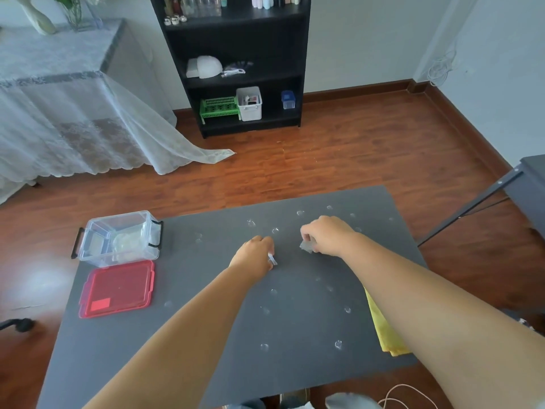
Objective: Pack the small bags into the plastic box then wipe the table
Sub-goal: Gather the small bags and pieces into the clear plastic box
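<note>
Several small clear bags, such as one near the front (338,344), lie scattered over the dark grey table (206,349). My left hand (256,255) rests at the table's middle, fingers closed on a small clear bag (272,259). My right hand (326,236) is a little to its right, pinching a small clear bag (306,247) just above the surface. The clear plastic box (118,238) with black latches stands open at the far left corner, with a few clear items inside. Its red lid (117,289) lies flat in front of it.
A yellow cloth (383,332) lies at the table's right edge, partly under my right forearm. Beyond the table are wooden floor, a black shelf unit (236,54) and a lace-covered table (59,113). A dark metal frame (486,196) stands at the right.
</note>
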